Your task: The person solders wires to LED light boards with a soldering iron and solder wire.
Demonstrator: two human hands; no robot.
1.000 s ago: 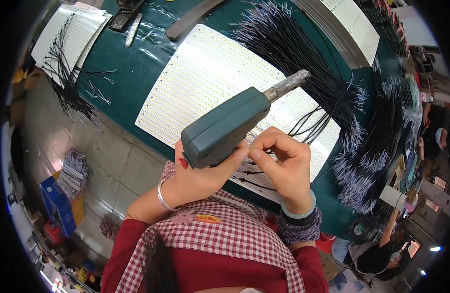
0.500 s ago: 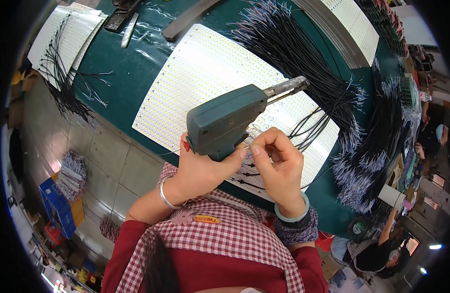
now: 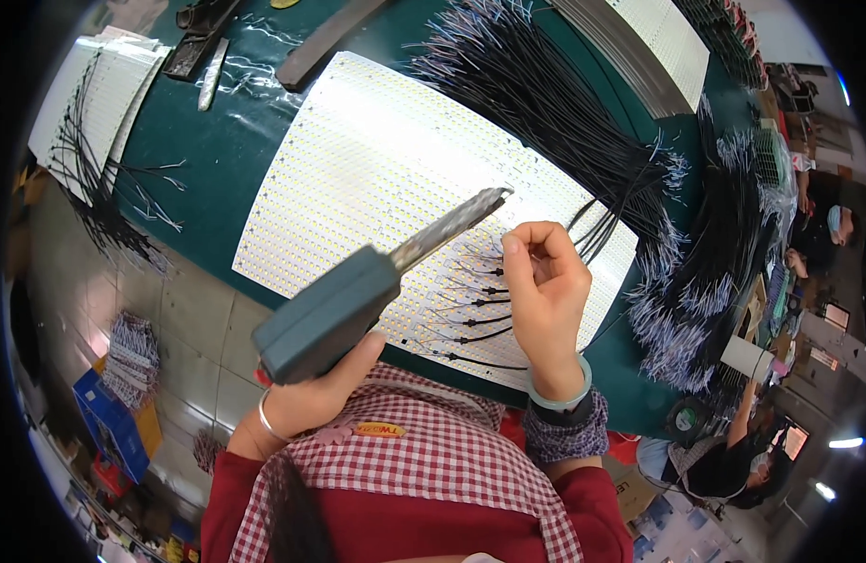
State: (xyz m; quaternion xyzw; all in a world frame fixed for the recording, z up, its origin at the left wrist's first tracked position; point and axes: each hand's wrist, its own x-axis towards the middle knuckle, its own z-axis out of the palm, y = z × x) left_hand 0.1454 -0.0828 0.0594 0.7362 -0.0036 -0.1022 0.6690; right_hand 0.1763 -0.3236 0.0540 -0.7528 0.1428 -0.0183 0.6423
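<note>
My left hand is wrapped round the handle of a dark green soldering gun, whose metal tip points up and right. Under it lies a large white LED board, dotted with rows of small yellowish chips. Above the board's right part, my right hand is closed in a pinch, thumb against curled fingers; what they hold, if anything, is hidden. Beside it, several short black cables with thin split wire ends lie in a row on the board. The tip is apart from the wires and from my right hand.
A thick bundle of black cables lies behind the board, with more cable bundles at right. Stacked white boards stand far right; others lie left under loose cables. A metal bar rests on the green table. People work at far right.
The soldering gun in my left hand has swung down and left, away from my right hand. My right hand has shifted slightly upward, uncovering the row of cables.
</note>
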